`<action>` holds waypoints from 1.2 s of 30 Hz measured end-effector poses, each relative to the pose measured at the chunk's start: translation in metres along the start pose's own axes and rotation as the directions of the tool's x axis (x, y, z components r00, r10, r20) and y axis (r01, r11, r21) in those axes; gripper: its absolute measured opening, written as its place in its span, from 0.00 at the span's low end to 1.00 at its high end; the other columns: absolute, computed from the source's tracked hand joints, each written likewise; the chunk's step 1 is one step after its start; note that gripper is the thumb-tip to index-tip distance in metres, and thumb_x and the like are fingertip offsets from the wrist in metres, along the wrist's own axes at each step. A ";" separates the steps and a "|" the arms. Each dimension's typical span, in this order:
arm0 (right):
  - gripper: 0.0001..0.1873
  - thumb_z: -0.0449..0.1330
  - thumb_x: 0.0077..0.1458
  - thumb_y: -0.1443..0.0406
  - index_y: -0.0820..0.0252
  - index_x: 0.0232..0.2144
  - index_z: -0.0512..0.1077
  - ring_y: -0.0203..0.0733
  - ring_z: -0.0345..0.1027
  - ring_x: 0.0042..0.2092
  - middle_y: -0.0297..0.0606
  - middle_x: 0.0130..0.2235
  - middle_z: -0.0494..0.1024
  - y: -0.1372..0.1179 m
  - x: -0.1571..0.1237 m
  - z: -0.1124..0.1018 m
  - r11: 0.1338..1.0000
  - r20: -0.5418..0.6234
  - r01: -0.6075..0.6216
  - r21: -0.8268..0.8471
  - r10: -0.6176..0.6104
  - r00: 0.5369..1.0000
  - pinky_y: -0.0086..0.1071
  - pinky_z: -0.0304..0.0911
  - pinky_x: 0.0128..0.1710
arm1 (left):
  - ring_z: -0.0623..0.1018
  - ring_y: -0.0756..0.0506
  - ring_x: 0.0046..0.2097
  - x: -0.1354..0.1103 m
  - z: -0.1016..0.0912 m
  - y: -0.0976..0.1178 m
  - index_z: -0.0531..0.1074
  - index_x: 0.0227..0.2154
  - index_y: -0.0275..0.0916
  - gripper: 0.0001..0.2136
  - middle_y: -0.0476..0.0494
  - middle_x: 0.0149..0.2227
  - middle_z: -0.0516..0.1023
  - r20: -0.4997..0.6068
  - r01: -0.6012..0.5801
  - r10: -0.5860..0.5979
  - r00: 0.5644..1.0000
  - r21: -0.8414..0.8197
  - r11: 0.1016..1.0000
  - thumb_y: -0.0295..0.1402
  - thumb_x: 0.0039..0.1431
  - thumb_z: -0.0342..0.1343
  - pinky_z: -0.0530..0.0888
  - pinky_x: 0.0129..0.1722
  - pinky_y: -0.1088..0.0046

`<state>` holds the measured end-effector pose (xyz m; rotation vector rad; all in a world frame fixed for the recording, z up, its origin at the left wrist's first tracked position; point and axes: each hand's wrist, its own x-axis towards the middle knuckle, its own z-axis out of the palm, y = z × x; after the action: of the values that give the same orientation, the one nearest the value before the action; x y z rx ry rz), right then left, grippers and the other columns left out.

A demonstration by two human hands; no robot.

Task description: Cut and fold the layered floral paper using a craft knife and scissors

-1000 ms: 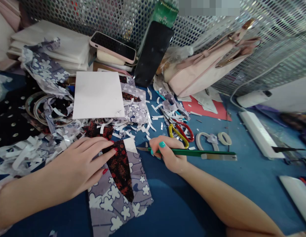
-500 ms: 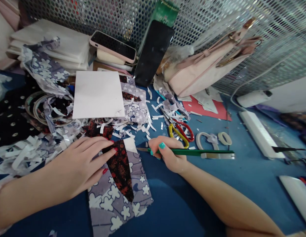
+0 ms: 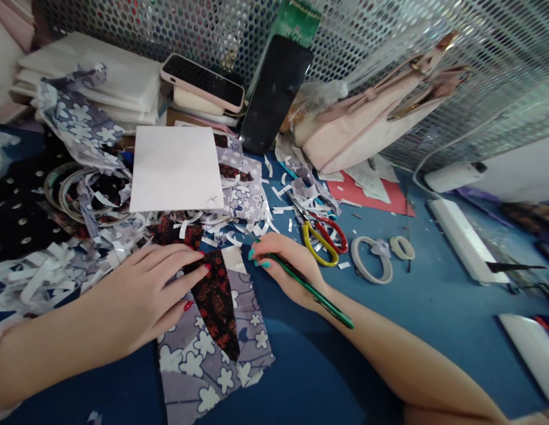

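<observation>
My left hand (image 3: 139,298) lies flat with its fingers stretched out, pressing on a dark fabric piece with a red print (image 3: 216,310). That tapered piece rests on a grey-purple fabric with white flowers (image 3: 201,360). A small white patch (image 3: 234,260) shows at its upper right. My right hand (image 3: 292,268) is closed around a slim green-handled tool (image 3: 330,306), just right of the fabric. The handle slants back over the wrist; the working tip is mostly hidden by the fingers. Past my right hand lie scissors with red and yellow handles (image 3: 321,245).
A white square sheet (image 3: 176,171) lies on fabric pieces behind my left hand. Shredded white strips (image 3: 44,274) heap at the left. Tape rolls (image 3: 371,262) lie at the right. Phones (image 3: 277,94) and a pink handbag (image 3: 345,133) stand along the mesh wall (image 3: 367,35).
My right hand has turned the green-handled tool, so its rear end swings from pointing right to slanting down over the wrist, and its metal tip is no longer visible. My left hand stays put.
</observation>
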<state>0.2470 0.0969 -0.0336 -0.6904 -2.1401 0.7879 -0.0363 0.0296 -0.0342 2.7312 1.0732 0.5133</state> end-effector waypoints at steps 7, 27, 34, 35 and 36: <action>0.07 0.53 0.66 0.66 0.55 0.38 0.71 0.38 0.76 0.39 0.38 0.35 0.79 0.002 -0.001 0.004 0.998 0.099 -0.002 -0.069 0.009 0.995 0.29 0.71 0.41 | 0.70 0.37 0.61 -0.001 0.001 0.000 0.69 0.59 0.41 0.19 0.38 0.57 0.74 -0.004 0.019 -0.019 1.000 -0.026 0.999 0.29 0.68 0.46 0.68 0.61 0.55; 0.06 0.58 0.56 0.73 0.58 0.34 0.70 0.34 0.70 0.32 0.34 0.32 0.75 -0.011 -0.002 0.011 0.978 0.086 -0.193 -0.078 0.199 0.976 0.27 0.66 0.33 | 0.70 0.38 0.60 0.001 0.000 0.000 0.70 0.57 0.39 0.18 0.38 0.57 0.73 -0.019 -0.008 0.009 1.000 0.011 1.000 0.28 0.68 0.45 0.69 0.59 0.57; 0.07 0.58 0.58 0.73 0.57 0.33 0.72 0.34 0.72 0.33 0.33 0.32 0.77 -0.009 -0.004 0.013 0.977 0.053 -0.203 -0.061 0.206 0.977 0.26 0.67 0.35 | 0.69 0.36 0.60 0.000 0.000 0.001 0.68 0.58 0.38 0.18 0.38 0.58 0.72 0.008 -0.024 0.023 1.000 0.062 0.998 0.30 0.70 0.42 0.69 0.56 0.55; 0.07 0.58 0.58 0.74 0.57 0.34 0.72 0.34 0.72 0.33 0.33 0.32 0.77 -0.009 -0.004 0.013 0.977 0.053 -0.207 -0.057 0.210 0.976 0.26 0.67 0.35 | 0.69 0.36 0.59 0.000 0.000 0.001 0.68 0.59 0.39 0.19 0.38 0.58 0.72 0.016 -0.025 0.024 1.000 0.066 0.997 0.30 0.70 0.42 0.69 0.56 0.55; 0.08 0.57 0.58 0.74 0.57 0.34 0.72 0.34 0.72 0.33 0.32 0.32 0.77 -0.010 -0.004 0.012 0.977 0.054 -0.208 -0.053 0.211 0.976 0.26 0.67 0.35 | 0.69 0.36 0.59 0.000 0.000 0.001 0.68 0.59 0.39 0.19 0.38 0.58 0.72 0.022 -0.026 0.024 0.999 0.070 0.997 0.30 0.70 0.42 0.69 0.55 0.54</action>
<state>0.2375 0.0834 -0.0350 -0.9402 -2.1686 0.8811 -0.0355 0.0291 -0.0342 2.8077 1.0734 0.4580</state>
